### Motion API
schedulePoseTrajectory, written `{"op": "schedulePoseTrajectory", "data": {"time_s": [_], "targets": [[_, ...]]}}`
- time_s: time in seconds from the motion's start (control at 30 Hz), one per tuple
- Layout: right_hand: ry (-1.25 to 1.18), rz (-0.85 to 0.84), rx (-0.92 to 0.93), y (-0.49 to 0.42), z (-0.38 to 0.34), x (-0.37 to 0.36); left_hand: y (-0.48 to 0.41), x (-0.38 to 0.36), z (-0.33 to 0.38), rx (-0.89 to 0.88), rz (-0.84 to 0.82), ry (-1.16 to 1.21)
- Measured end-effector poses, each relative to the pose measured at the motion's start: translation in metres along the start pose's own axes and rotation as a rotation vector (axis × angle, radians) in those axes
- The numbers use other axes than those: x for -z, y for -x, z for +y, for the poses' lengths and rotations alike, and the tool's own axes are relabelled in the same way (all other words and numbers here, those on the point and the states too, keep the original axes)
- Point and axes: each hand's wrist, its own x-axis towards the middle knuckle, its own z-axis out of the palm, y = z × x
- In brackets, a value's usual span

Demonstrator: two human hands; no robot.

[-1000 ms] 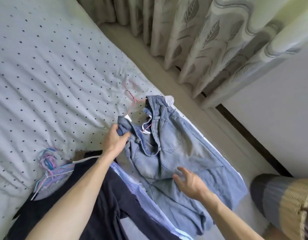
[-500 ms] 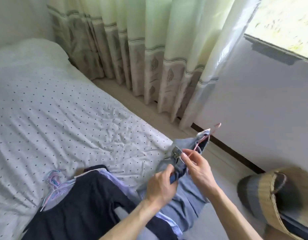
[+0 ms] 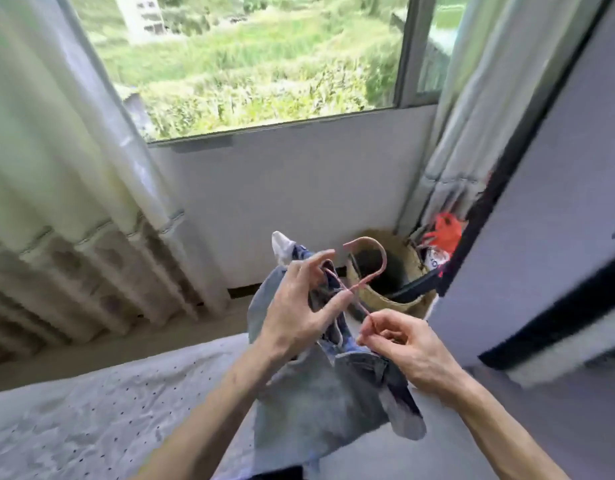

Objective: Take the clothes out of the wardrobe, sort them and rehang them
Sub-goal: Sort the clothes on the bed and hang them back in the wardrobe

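Head view: jeans (image 3: 309, 403) held up centre frame, above bed (image 3: 91, 410) edge. Right hand (image 3: 403, 348) pinching pink hanger (image 3: 380, 261) wire. Left hand (image 3: 292, 317) against jeans top, two fingers (image 3: 320, 259) splayed; actual hold unclear.

In the middle, raised above the near edge of the bed (image 3: 91, 410): jeans (image 3: 316, 403), held at their upper left by the left grip (image 3: 292, 306), hanging down over the bed edge. Just right of that, right grip (image 3: 399, 344) pinching the lower end of the hanger (image 3: 385, 261), hook uppermost and in front of the basket (image 3: 385, 301). Basket behind, on the floor (image 3: 126, 344), in the corner against the wall (image 3: 299, 195) below the window (image 3: 257, 64). Left of the window, curtain (image 3: 57, 168) down to the floor beyond the bed; right of it, second curtain (image 3: 472, 116), then a panel (image 3: 558, 202) nearer, at far right
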Motion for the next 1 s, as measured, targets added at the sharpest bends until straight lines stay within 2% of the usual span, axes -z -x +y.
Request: {"op": "schedulePoseTrajectory", "data": {"time_s": [0.1, 0.2, 0.3, 0.47, 0.57, 0.67, 0.8, 1.0], "targets": [[-0.020, 0.118, -0.014, 0.049, -0.002, 0.049, -0.017, -0.053, 0.061, -0.185, -0.139, 0.053], [-0.010, 0.249, -0.055, 0.091, 0.006, 0.088, -0.026, -0.112, 0.108, -0.277, -0.138, 0.132], [0.051, 0.368, -0.129, 0.125, 0.017, 0.122, -0.035, -0.160, 0.142, -0.382, -0.193, 0.070], [0.257, 0.612, -0.267, 0.188, 0.035, 0.171, -0.037, -0.220, 0.176, -0.373, -0.361, -0.050], [0.326, 0.775, -0.401, 0.228, 0.051, 0.187, -0.045, -0.253, 0.196, -0.391, -0.443, -0.009], [0.310, 0.782, -0.527, 0.258, 0.050, 0.195, -0.056, -0.288, 0.214, -0.446, -0.525, 0.016], [0.269, 0.724, -0.598, 0.271, 0.044, 0.201, -0.066, -0.323, 0.238, -0.506, -0.625, 0.052], [0.244, 0.571, -0.812, 0.252, 0.022, 0.212, -0.083, -0.356, 0.282, -0.538, -0.730, 0.165]]}}
